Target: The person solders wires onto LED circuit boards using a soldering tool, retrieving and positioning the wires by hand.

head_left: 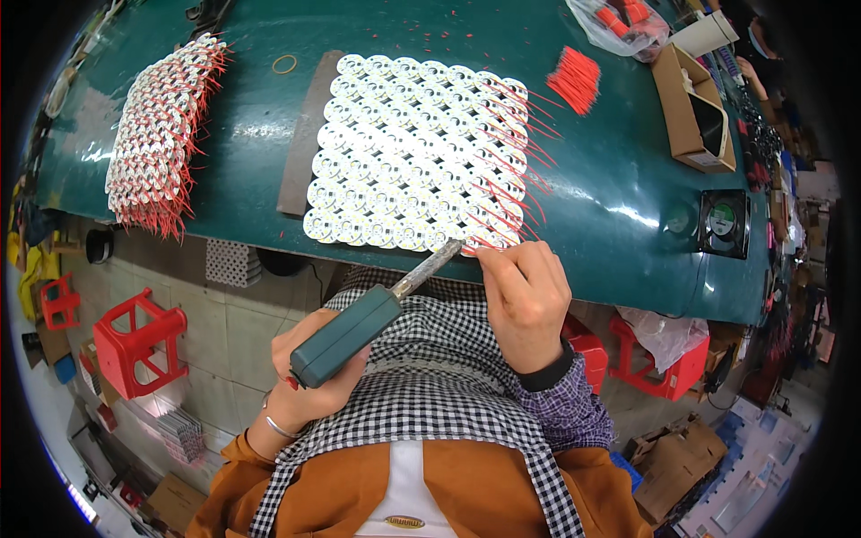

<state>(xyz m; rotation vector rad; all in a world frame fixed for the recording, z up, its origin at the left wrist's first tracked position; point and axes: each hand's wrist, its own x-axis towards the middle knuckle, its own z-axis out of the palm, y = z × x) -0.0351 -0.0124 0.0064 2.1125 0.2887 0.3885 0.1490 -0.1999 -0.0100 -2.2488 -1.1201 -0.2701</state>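
Observation:
A square sheet of round white LED circuit boards (404, 152) lies on a dark flat plate (303, 148) near the table's front edge. Short red wires stick out from its right-hand columns. My left hand (327, 390) is closed around the dark green handle of a soldering iron (350, 334). The iron's metal tip rests at the near edge of the sheet, towards its right corner. Beside that tip, my right hand (529, 305) pinches a thin red wire (473, 251) against the corner boards; its fingertips partly hide the wire's end.
On the green table (610, 188), wired boards (161, 134) are stacked at left. Loose red wires (574, 81) lie at far right, near a plastic bag (619, 27), a cardboard box (668, 90) and a small black fan (724, 224). Red stools (139, 345) stand below.

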